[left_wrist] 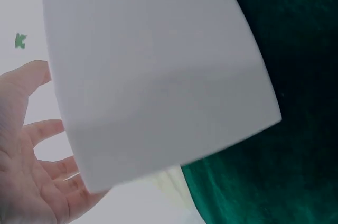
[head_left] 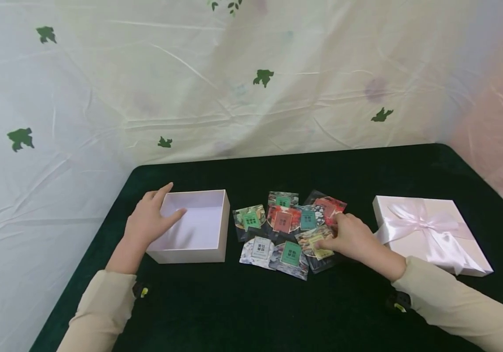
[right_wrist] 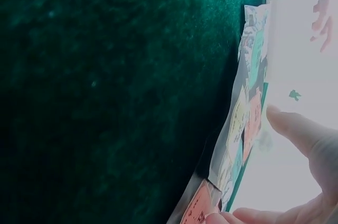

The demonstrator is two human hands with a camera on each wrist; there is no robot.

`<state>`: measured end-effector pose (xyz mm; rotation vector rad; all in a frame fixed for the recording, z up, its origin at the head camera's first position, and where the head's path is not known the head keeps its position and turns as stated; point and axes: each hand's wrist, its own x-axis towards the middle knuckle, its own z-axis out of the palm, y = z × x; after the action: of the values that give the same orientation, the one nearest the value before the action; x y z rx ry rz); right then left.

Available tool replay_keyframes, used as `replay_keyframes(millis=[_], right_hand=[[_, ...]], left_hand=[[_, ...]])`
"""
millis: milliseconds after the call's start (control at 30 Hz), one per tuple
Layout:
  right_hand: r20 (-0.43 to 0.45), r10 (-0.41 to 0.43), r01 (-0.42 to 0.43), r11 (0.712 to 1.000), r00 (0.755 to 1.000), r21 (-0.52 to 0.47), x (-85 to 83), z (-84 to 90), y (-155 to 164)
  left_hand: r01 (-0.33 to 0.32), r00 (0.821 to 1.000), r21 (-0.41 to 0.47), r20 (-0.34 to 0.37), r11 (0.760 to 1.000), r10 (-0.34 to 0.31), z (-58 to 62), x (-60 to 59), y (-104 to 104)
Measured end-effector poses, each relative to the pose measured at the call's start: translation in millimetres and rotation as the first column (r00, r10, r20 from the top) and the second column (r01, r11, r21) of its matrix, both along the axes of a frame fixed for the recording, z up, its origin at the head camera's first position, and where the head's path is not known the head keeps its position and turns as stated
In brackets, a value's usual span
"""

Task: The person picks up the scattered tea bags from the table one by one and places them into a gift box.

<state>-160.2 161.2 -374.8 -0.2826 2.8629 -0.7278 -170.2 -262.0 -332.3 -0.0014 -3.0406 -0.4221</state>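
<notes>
On dark velvet, left hand (head_left: 147, 221) rests flat on square box (head_left: 198, 234); right hand (head_left: 351, 239) pinches glossy packet (head_left: 319, 244).

The left hand (left_wrist: 24, 166) spreads its fingers (left_wrist: 45, 129) beside the white box (left_wrist: 153, 76) on green cloth (left_wrist: 285, 49).

No legible text, small square labels on the sachets (head_left: 291, 230) too blurred to read

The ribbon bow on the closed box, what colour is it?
Pale pink: the satin ribbon bow matches its pale pink closed square gift box. Head view shows it best.
</notes>
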Motion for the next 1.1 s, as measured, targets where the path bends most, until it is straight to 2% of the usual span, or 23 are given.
replay_keyframes(millis=[200,400,567,800,1100], right_hand=[[0.01,0.009,-0.009,1.0,1.0,-0.016,2.4,-1.8,-3],[-0.003,0.029,-0.029,0.999,1.0,-0.016,2.9,-2.0,-3],[0.019,0.037,-0.037,0.999,0.999,0.005,2.2,-3.6,-4],[0.053,0.038,-0.039,0.999,0.998,0.009,1.6,-5.2,-5],[0.055,0.061,-0.06,0.998,0.997,-0.026,-0.4,-7.1,-6]], left_hand=[[-0.026,0.998,0.085,0.053,0.996,0.021,-2.2,-0.1,-14],[-0.038,0.994,0.191,0.111,0.981,0.017,-4.1,-0.8,-21],[-0.072,0.983,0.287,0.18,0.955,0.02,-3.8,-2.2,-25],[-0.137,0.957,0.393,0.29,0.909,0.019,-4.7,-3.5,-32],[-0.116,0.932,0.471,0.356,0.875,-0.069,-8.2,-0.4,-43]])
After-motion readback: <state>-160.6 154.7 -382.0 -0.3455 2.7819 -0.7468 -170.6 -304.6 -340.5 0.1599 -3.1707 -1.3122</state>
